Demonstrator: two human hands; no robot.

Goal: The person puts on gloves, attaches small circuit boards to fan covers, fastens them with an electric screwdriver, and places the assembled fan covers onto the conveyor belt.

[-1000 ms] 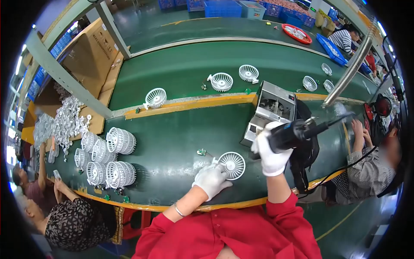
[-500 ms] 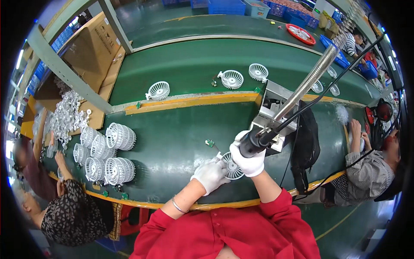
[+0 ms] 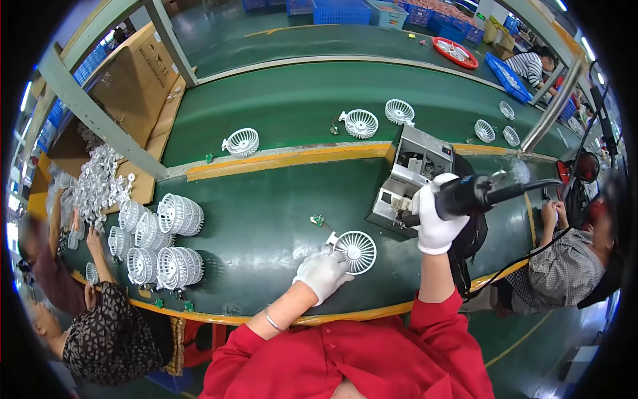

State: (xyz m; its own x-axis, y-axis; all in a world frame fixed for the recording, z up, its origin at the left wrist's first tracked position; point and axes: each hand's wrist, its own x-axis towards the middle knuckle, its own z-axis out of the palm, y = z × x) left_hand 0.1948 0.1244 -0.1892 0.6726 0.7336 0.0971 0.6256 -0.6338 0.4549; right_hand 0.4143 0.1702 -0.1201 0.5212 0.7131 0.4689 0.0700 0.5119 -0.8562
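- White fan housing (image 3: 359,253): flat on the green workbench (image 3: 266,266), in front of the person.
- Left hand (image 3: 323,276): gloved, fingers closed on the left edge of the housing.
- Right hand (image 3: 438,223): gloved, wrapped around a black power tool (image 3: 458,197), raised to the right of the housing; contact with the metal box (image 3: 435,149) cannot be told.
- Green circuit board (image 3: 318,219): on the workbench, beyond the left hand, near the housing.
- Stacked fan housings (image 3: 179,268): at left, on the workbench.

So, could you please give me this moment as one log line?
left hand: touching fan cage | right hand: gripping black tool | green board: on bench
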